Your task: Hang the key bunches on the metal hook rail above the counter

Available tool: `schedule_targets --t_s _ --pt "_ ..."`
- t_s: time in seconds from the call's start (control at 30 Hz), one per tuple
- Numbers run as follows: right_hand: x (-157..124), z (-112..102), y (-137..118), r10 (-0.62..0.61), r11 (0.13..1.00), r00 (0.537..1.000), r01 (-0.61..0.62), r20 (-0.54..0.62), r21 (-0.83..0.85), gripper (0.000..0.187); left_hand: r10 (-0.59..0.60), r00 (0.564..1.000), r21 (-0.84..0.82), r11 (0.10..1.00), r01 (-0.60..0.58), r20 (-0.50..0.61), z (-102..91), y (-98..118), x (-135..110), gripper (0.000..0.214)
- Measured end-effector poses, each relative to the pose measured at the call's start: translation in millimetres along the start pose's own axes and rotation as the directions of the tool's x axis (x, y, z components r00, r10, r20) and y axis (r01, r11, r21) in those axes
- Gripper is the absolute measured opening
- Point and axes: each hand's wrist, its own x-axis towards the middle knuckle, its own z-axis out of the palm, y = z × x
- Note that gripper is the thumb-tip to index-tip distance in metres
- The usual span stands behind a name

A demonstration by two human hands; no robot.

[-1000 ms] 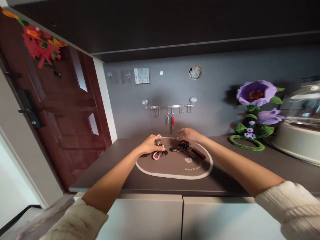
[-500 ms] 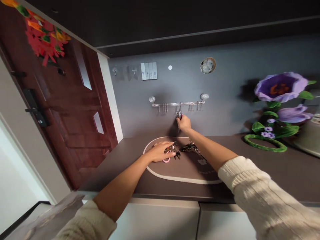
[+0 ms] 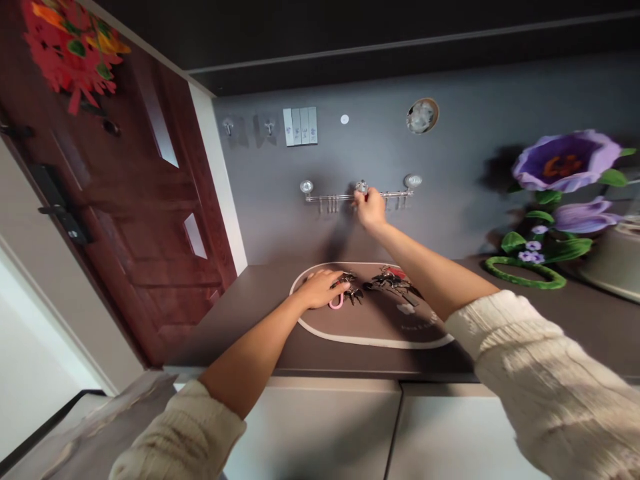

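Note:
My right hand (image 3: 370, 208) is raised to the metal hook rail (image 3: 330, 197) on the grey wall, fingers pinched on a key ring with a red tag at one of the hooks. Lower down, my left hand (image 3: 320, 288) rests fingers-down on a bunch of keys with a pink ring (image 3: 336, 303), which lies on the oval brown mat (image 3: 370, 327). A second dark key bunch (image 3: 389, 280) lies on the mat just right of it, partly behind my right forearm.
A wooden door (image 3: 125, 193) stands at the left. Purple fabric flowers (image 3: 560, 200) and a pale pot (image 3: 615, 260) sit at the right of the dark countertop (image 3: 575, 333). Light switches (image 3: 300, 126) and two small hooks are on the wall above the rail.
My right hand left the mat, took the hanging keys with the red tag and rose to the rail. My left hand stayed on the pink-ringed keys.

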Motion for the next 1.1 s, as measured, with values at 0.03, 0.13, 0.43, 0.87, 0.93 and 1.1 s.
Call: schedule_targets --t_s 0.03,0.13,0.43,0.87,0.93,1.1 --pt "-6.6 -0.9 -2.7 -0.012 1.000 0.999 0.012 0.049 -0.002 0.011 -0.002 1.000 -0.002 1.000 0.002 -0.028 -1.0 0.2 0.2 0.059" --pt "-38.7 -7.0 -3.3 0.032 0.999 0.968 -0.035 0.250 0.010 0.009 -0.037 0.993 -0.013 0.999 0.035 -0.117 -5.7 1.1 -0.5 0.056" --pt "-122.4 -55.4 18.8 0.201 0.975 0.678 -0.067 0.707 -0.213 0.023 -0.223 0.912 -0.144 0.972 0.183 -0.345 -13.3 -2.7 -8.6 0.066" --pt "-87.7 -103.2 -21.7 0.190 0.981 0.317 -0.029 0.929 -0.191 0.025 -0.183 0.975 -0.610 0.790 0.067 -0.130 -58.7 27.9 -19.2 0.028" --pt "-86.3 -109.0 -38.4 0.212 0.958 0.105 -0.217 0.971 -0.186 0.029 -0.072 0.996 -0.681 0.732 0.014 -0.056 -73.8 36.9 -18.6 0.031" --pt "-91.4 -111.6 -48.1 0.128 0.856 0.154 -0.516 0.980 -0.031 0.056 -0.007 1.000 -0.933 0.359 0.011 0.009 -85.1 47.9 -15.0 0.057"
